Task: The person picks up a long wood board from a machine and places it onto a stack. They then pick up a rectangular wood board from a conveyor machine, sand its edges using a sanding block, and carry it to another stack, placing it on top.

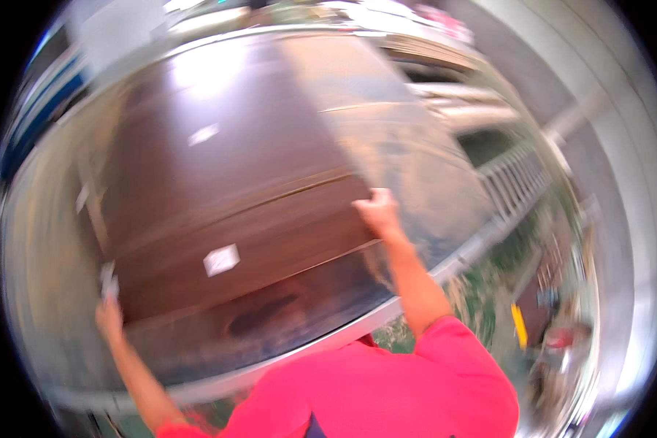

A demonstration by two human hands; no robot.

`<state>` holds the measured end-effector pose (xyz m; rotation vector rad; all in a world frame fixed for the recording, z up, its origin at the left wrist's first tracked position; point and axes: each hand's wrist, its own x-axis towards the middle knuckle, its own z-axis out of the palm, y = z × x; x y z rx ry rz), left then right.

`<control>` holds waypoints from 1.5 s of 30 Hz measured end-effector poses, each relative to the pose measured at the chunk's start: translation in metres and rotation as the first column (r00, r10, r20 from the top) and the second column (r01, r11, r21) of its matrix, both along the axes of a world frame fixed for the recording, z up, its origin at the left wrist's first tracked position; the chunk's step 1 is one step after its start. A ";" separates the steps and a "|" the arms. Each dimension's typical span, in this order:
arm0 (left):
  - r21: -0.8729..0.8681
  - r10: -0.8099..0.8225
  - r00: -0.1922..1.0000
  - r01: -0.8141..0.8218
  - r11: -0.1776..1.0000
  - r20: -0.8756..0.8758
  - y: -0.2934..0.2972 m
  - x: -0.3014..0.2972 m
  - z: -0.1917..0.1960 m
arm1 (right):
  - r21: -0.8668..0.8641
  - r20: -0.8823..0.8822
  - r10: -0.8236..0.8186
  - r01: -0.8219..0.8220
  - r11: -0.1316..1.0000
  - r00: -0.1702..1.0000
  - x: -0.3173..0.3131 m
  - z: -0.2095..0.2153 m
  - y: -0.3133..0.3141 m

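Observation:
A dark brown panel [299, 237] lies across the worktable in front of me, with a white label [221, 260] on its face. My right hand [379, 212] is closed on its right end, fingers curled over the edge. At the left end my left hand [109, 319] grips the same panel near its front corner; motion blur softens those fingers. Beyond a narrow seam lies a larger dark brown panel [248, 146], which carries another white label [204, 134]. Whether the two panels touch along the seam cannot be made out.
The worn metal tabletop [423, 175] shows to the right of the panels. Past its right edge are a slatted grey rack [515, 182] and stacked boards [467, 102]. A yellow strip [519, 326] and clutter lie low on the right, above a green floor.

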<state>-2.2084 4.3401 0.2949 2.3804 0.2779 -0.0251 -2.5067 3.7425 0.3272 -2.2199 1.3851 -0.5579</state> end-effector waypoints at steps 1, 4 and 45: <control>0.068 0.000 1.000 -0.002 0.998 0.019 0.022 -0.001 0.000 | 0.118 -0.029 0.088 -0.084 0.989 0.996 0.014 0.000 0.005; 0.373 0.007 0.998 -0.028 0.927 0.059 0.068 0.004 -0.016 | 0.205 -0.067 0.050 -0.035 0.978 0.996 0.022 0.004 0.021; 0.258 -0.579 0.736 0.519 0.815 0.351 -0.281 -0.154 0.088 | 0.124 0.293 -0.795 0.803 0.582 0.531 -0.503 0.015 0.082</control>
